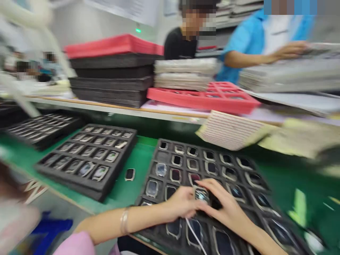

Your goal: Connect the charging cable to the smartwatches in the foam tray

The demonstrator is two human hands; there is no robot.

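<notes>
My left hand (183, 202) and my right hand (225, 202) meet over a dark foam tray (159, 156). Between them is a small square watch case (201, 194) with a shiny face, tilted towards me. My right thumb and fingers pinch it from the right; my left fingers are closed at its left edge. A thin white strip or cord (195, 233) runs down from beneath my left hand; whether that hand also grips it, I cannot tell. Watch cases with dark screens (152, 188) fill most of the tray's pockets, and my hands cover some of them.
A single watch case (130, 174) lies on the green mat (119, 193), beside another filled foam tray (97, 194). Above, a shelf (170, 114) bears stacked black trays (111, 86) and a red tray (186, 101). Papers (233, 131) hang over its edge. Two people stand behind it.
</notes>
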